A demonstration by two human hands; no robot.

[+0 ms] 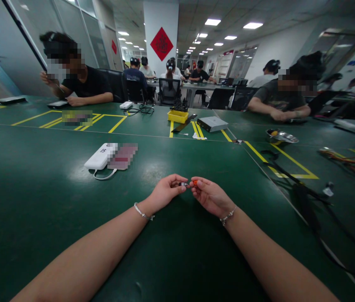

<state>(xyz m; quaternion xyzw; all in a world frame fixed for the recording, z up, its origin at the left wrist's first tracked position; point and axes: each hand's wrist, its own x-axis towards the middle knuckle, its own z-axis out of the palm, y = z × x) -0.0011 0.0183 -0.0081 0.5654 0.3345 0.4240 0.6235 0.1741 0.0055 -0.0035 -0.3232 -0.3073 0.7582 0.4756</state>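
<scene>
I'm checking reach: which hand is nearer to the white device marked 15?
Left. The left hand is to the right of the white device and closer to the wearer; the right hand is farther right, beyond the left.

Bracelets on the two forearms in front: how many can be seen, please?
2: one silvery bracelet at the wrist of the left hand, another silvery one at the wrist of the right hand.
</scene>
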